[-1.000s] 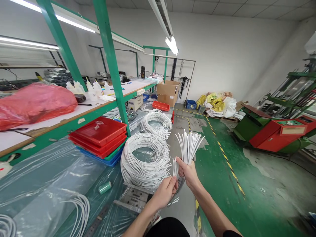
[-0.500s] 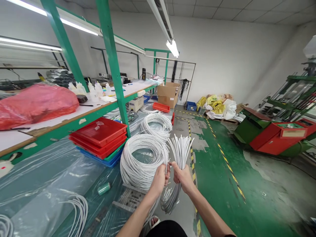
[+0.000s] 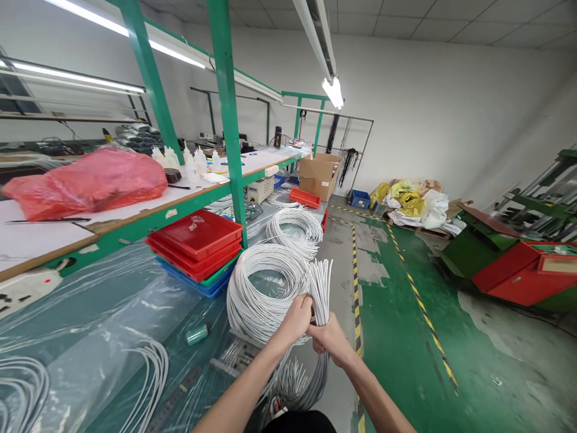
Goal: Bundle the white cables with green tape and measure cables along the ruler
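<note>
Both my hands grip one bundle of white cable lengths (image 3: 320, 290) in front of me. My left hand (image 3: 296, 319) is wrapped round the bundle from the left. My right hand (image 3: 327, 337) is closed round it just below and to the right. The cut ends stand upright above my fists, pressed close together. The rest of the bundle loops down below my hands, with more cut ends (image 3: 295, 376) hanging near my lap. A large coil of white cable (image 3: 265, 288) lies on the plastic-covered bench directly behind my hands.
Stacked red and blue trays (image 3: 198, 249) sit under a green-framed shelf (image 3: 228, 108). A second white coil (image 3: 295, 225) lies farther back. A green spool (image 3: 197, 334) and loose white cables (image 3: 153, 373) lie on the plastic sheet. Red-green machinery (image 3: 514, 270) stands right, across the green floor.
The fanned-out cable ends have been drawn together into a tight upright bunch. My hands have come close together on the bundle, and my view has shifted slightly left.
</note>
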